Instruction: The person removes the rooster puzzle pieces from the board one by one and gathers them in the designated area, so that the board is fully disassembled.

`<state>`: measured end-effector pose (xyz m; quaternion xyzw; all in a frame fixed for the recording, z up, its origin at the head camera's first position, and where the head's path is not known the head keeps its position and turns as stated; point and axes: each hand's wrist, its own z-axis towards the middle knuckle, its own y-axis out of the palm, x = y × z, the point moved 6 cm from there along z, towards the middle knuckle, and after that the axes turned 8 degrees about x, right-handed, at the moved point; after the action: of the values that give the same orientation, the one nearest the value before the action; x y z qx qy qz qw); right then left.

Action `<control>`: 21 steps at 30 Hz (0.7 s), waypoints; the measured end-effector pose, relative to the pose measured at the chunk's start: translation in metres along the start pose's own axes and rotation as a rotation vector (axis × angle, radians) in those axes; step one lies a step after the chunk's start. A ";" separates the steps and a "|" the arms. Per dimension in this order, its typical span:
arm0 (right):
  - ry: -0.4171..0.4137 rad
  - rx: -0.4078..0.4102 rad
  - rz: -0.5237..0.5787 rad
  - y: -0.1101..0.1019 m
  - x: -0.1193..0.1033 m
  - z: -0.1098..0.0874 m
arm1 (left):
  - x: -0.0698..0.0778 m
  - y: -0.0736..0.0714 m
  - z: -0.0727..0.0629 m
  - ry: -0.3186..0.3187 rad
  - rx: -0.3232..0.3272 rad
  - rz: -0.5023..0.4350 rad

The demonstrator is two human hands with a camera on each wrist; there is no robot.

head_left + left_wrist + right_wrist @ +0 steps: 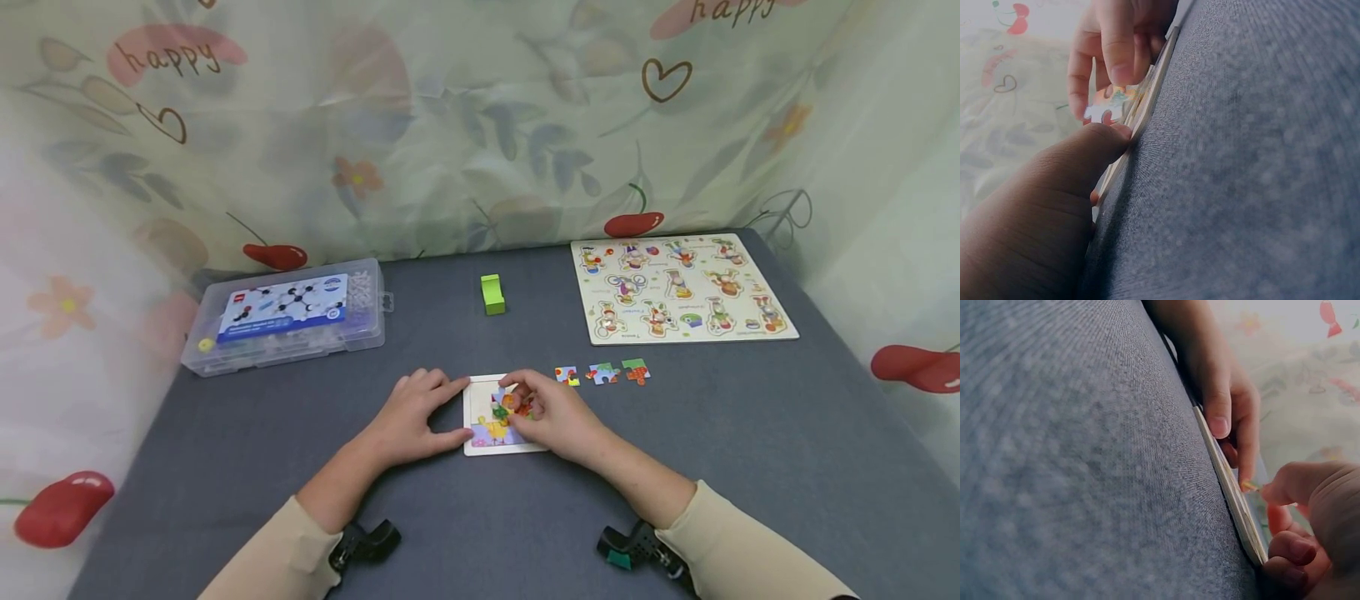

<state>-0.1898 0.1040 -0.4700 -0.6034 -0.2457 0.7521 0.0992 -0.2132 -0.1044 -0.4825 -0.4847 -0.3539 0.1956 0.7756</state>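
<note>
Grey counter (450,517) has puzzle tray (478,393) well in from back edge, left hand (420,417) spread at tray's left edge, presumably bracing it, right hand (553,414) pinching puzzle piece (1102,114) above, loose pieces (602,374) past far-right corner, likely for reach.

On the grey table (495,521), a see-through box (283,308) sits at ten o'clock, a green block (492,294) at twelve, and an animal board (702,293) at two. A cherry curtain (457,108) hangs behind.

Play corner: curtains (465,100), puzzle board (701,293)
</note>
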 end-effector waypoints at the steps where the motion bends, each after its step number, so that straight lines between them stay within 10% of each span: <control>1: 0.006 0.001 0.011 0.000 0.000 0.000 | 0.000 0.000 0.000 0.001 0.001 -0.001; 21: -0.021 0.052 0.170 -0.050 -0.045 -0.004 | 0.001 -0.001 0.000 -0.002 -0.002 -0.008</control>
<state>-0.1819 0.1278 -0.4074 -0.6113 -0.1747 0.7704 0.0480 -0.2126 -0.1041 -0.4813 -0.4840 -0.3569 0.1925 0.7755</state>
